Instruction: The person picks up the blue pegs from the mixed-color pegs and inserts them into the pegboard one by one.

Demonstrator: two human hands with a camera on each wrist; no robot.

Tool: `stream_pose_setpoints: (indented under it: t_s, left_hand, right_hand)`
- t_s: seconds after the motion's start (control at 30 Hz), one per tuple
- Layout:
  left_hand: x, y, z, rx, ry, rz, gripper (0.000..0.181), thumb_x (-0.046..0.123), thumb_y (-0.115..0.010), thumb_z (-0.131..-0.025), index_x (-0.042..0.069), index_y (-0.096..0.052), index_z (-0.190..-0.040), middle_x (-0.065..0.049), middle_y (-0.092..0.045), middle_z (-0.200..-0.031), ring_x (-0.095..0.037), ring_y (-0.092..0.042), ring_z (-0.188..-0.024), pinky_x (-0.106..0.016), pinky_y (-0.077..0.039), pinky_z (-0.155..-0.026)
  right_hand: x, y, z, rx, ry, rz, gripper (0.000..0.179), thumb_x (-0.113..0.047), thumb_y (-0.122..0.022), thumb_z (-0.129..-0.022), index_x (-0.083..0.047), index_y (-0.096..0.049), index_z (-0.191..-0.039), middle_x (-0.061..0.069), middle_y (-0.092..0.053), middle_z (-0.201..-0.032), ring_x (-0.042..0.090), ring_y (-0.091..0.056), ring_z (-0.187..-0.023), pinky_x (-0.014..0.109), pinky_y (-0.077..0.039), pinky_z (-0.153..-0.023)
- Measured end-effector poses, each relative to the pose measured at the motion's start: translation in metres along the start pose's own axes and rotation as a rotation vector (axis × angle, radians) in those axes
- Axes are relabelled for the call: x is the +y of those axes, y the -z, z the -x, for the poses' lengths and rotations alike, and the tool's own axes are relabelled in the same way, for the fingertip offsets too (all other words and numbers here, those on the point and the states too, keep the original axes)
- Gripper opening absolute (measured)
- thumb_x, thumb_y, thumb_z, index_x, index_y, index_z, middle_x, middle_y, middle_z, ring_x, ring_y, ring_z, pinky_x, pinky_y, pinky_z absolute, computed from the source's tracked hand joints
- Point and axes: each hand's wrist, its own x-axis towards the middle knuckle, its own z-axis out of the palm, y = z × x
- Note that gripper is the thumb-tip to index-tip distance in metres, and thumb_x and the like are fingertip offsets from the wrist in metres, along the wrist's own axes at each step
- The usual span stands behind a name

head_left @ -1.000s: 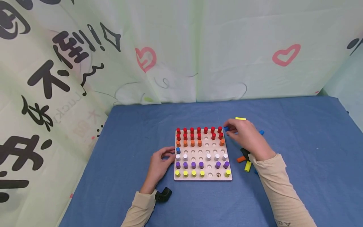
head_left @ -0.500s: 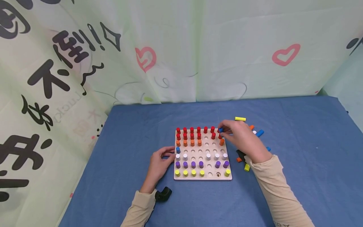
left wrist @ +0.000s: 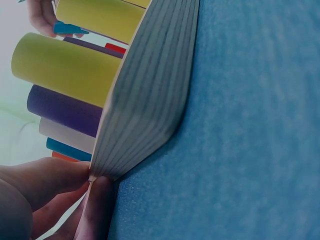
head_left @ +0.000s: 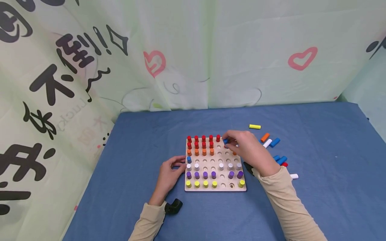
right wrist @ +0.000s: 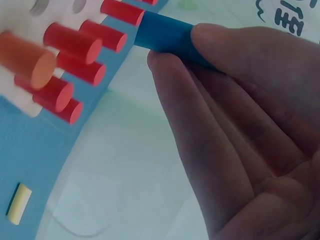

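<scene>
Probably the blue peg (head_left: 225, 141) is light, stiff, slightly slippery; I'd hold its upper end. Remotely I see the right hand (head_left: 250, 149) pinching it over the board (head_left: 227, 180); the left hand (head_left: 169, 175) grips the board's left edge.

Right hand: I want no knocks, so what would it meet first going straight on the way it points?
Probably the red peg just left of the blue peg that the right hand holds; height is unclear, so the hand might pass above.
</scene>
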Motion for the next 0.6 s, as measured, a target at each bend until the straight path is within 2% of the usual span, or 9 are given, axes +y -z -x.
stream_pose_setpoints:
  t_s: [0.37, 0.6]
  left_hand:
    - [0.0, 0.001, 0.001, -0.004, 0.014, -0.011, 0.032, 0.015, -0.07, -0.092, 0.011, -0.068, -0.124, -0.005, -0.07, -0.116, -0.018, -0.066, -0.097, -0.03, -0.057, -0.08]
    - [-0.001, 0.0, 0.0, -0.006, 0.003, 0.002, 0.032, 0.016, -0.07, -0.092, 0.01, -0.068, -0.124, -0.007, -0.07, -0.116, -0.02, -0.066, -0.098, -0.033, -0.057, -0.082]
  right_hand:
    - [-0.014, -0.011, -0.005, -0.013, 0.029, -0.043, 0.022, 0.003, -0.072, -0.086, -0.001, -0.07, -0.107, 0.012, -0.073, -0.1, 0.021, -0.071, -0.086, 0.038, -0.059, -0.076]
    - [-0.022, -0.017, -0.009, -0.05, 0.039, -0.058, 0.019, 0.002, -0.072, -0.086, -0.002, -0.071, -0.104, 0.009, -0.073, -0.098, 0.02, -0.071, -0.087, 0.035, -0.059, -0.077]
